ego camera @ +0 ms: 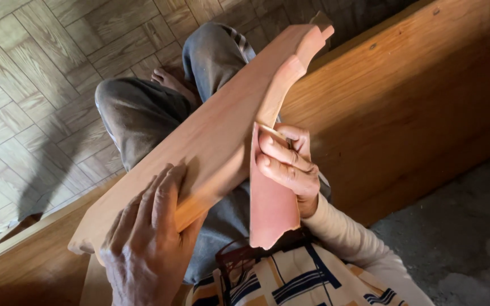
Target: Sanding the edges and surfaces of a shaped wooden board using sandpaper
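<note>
A long shaped wooden board (211, 136) with a curved, notched far end lies slanted across my lap. My left hand (146, 238) presses flat on its near end, fingers spread over the top face. My right hand (287, 164) holds a reddish-brown sheet of sandpaper (270, 204) against the board's right edge, fingers folded over the sheet. The lower part of the sheet hangs free with a torn bottom edge.
My legs in grey trousers (143, 107) and a bare foot (168, 79) rest over a parquet-patterned floor (35, 73). A large varnished wooden panel (404, 107) stands to the right. Rough grey concrete (460, 238) lies at the lower right. A patterned cloth (290, 280) covers my front.
</note>
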